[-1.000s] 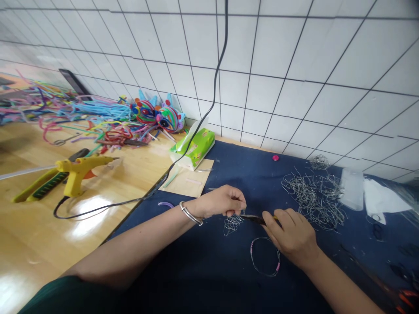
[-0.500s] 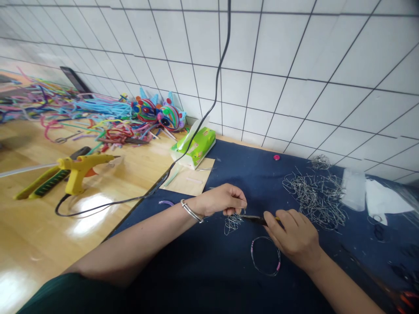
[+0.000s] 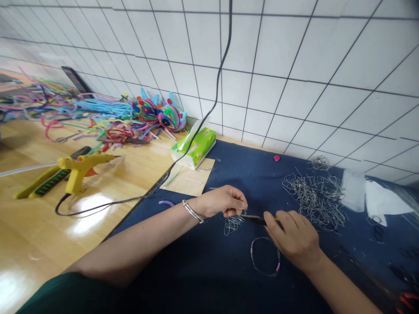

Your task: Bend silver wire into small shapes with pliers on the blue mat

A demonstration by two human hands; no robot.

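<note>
Nearest the person, below the grip, a wire ring [image 3: 278, 266] with pink sections lies on the dark cloth [image 3: 203, 270]. Just above it, the right hand [image 3: 293, 237] is wrapped round a plier-like tool [image 3: 255, 220], its tip beside the left fingertips. The left hand [image 3: 225, 201] pinches thin wire [image 3: 245, 212] between thumb and finger, with a small wire tangle [image 3: 233, 224] just under it. Over the last second both hands have barely shifted, so the work seems paused at one point; whether the tool bites cannot be told. Beyond, right of the grip, sits a wire heap [image 3: 314, 198].
</note>
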